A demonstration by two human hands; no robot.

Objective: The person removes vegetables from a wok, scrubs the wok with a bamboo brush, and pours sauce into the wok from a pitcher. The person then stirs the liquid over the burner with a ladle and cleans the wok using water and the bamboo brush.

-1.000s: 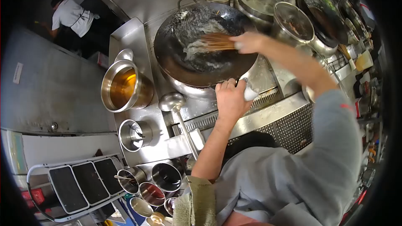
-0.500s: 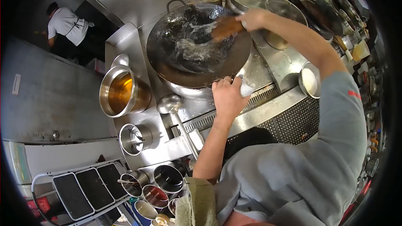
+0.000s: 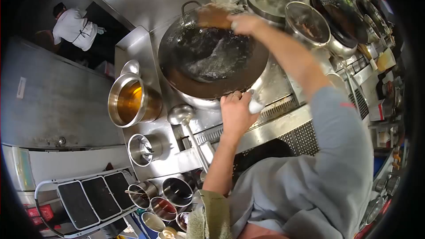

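A large dark wok (image 3: 186,79) with water swirling in it sits on the stove. My left hand (image 3: 237,113) is closed on the wok's near rim, with a white cloth (image 3: 255,105) bunched at its thumb side. My right hand (image 3: 245,23) grips a brown bamboo brush (image 3: 214,17), blurred by motion, at the wok's far side close to the loop handle (image 3: 191,3). A steel ladle (image 3: 181,115) lies to the left of my left wrist.
On the left stand a pot of amber liquid (image 3: 152,104) and a smaller steel pot (image 3: 152,148). Sauce containers (image 3: 177,190) are at the lower left. Lidded pots (image 3: 270,2) and a strainer (image 3: 307,22) stand behind right. Another person (image 3: 77,28) bends at the far left.
My right hand has swept the brush from the wok's right side to its far rim. The water has shifted inside. My left hand has stayed at the near rim.
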